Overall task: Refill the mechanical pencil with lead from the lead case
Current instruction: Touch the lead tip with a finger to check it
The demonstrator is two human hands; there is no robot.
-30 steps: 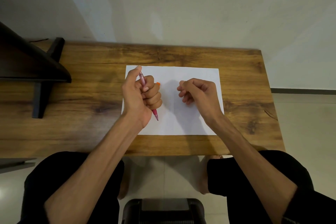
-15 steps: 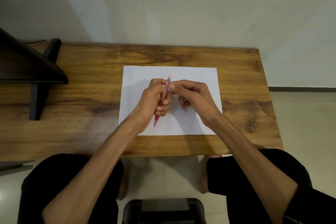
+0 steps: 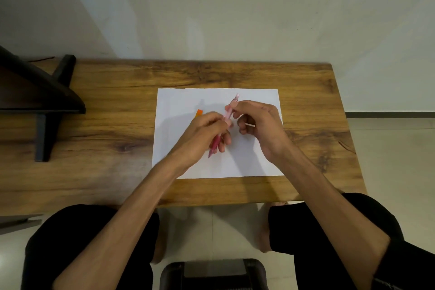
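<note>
The left hand (image 3: 207, 132) is wrapped round the lower barrel of the pink mechanical pencil (image 3: 223, 125), fingers curled tight on it, tip pointing down toward the person and the cap end tilted up and away. The right hand (image 3: 256, 122) meets it higher up, thumb and forefinger pinching the upper barrel just below the cap, the other fingers curled in beneath. A thin pale sliver shows by those curled fingers; what it is cannot be told. Both hands hover over the white sheet of paper (image 3: 179, 106), near its middle. Just left of the left hand's knuckles an orange lead case (image 3: 199, 113) lies on the sheet, its near end hidden behind the hand. The paper sits on a wooden table (image 3: 113, 129) set against a pale wall (image 3: 211, 12). At the table's left end stands a dark stand (image 3: 42, 106), well apart from the hands. Below the near edge, the person's knees in black clothing and a dark stool (image 3: 214, 273) on the tiled floor.
</note>
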